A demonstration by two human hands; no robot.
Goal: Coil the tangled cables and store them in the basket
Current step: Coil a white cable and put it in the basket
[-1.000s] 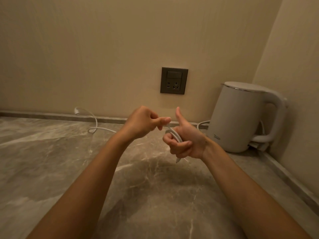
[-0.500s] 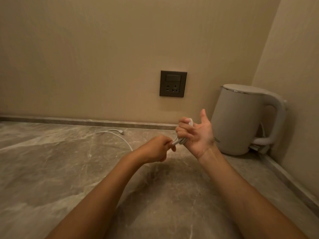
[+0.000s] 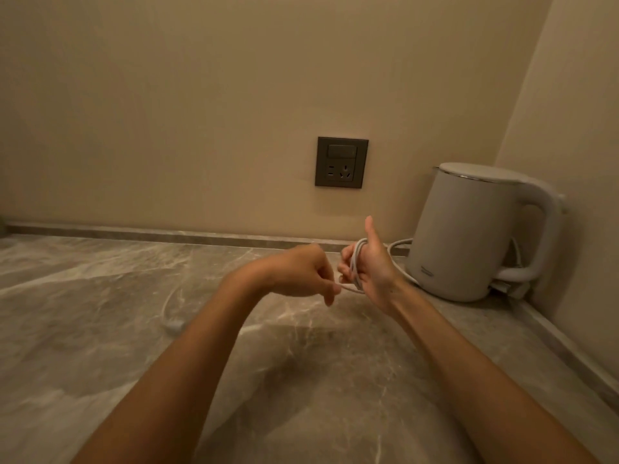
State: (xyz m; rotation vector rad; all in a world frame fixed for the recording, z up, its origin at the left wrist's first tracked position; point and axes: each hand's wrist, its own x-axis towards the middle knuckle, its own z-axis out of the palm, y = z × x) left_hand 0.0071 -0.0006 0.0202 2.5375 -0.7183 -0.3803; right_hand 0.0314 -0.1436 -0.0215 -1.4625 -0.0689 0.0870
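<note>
A thin white cable (image 3: pixel 355 266) is looped several times around the fingers of my right hand (image 3: pixel 371 269), whose thumb points up and whose fingers curl over the loops. My left hand (image 3: pixel 303 274) pinches the cable's running strand just left of the coil. The loose tail with its plug end (image 3: pixel 172 324) lies blurred on the marble counter (image 3: pixel 100 329) to the left of my left forearm. No basket is in view.
A white electric kettle (image 3: pixel 469 232) stands at the back right corner, its own cord (image 3: pixel 400 244) curling behind my right hand. A dark wall socket (image 3: pixel 341 167) sits above the counter's back edge. The side wall closes off the right.
The free cable end has slid from the back left towards me and now lies near my left forearm. My left hand has swung round the right hand, adding to the loops.
</note>
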